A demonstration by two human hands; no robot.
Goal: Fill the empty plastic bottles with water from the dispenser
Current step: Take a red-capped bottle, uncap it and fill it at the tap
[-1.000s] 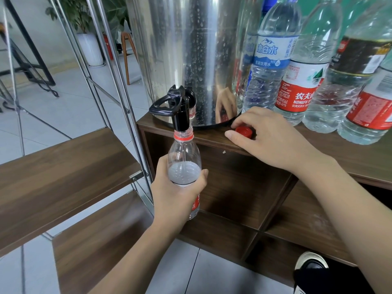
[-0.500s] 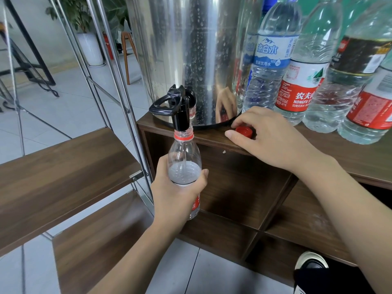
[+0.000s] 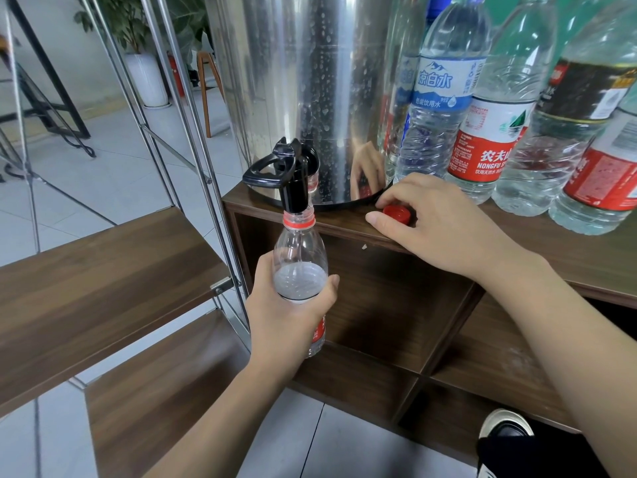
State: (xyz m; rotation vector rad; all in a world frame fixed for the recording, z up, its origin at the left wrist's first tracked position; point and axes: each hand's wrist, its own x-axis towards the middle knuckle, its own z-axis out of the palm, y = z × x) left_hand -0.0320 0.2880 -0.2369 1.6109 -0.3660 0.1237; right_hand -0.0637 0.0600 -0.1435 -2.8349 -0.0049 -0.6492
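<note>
Nothing moved: left hand (image 3: pixel 287 315) still grips bottle (image 3: pixel 299 270) under tap (image 3: pixel 293 181), right hand (image 3: pixel 437 222) pinches cap (image 3: pixel 396 213).

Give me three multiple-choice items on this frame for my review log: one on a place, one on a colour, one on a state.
1. Where is the small bottle's mouth?
A. right under the dispenser's black tap
B. on the floor
C. on the left shelf

2. What colour is the loose cap on the cabinet top?
A. blue
B. red
C. white

3. What does the left hand do?
A. lies flat on the shelf
B. turns the tap
C. grips the small bottle

Answers: 1 A, the neck meets the spout. 2 B, the cap by the right hand's fingers is red. 3 C, fingers wrap round the bottle's body.
</note>
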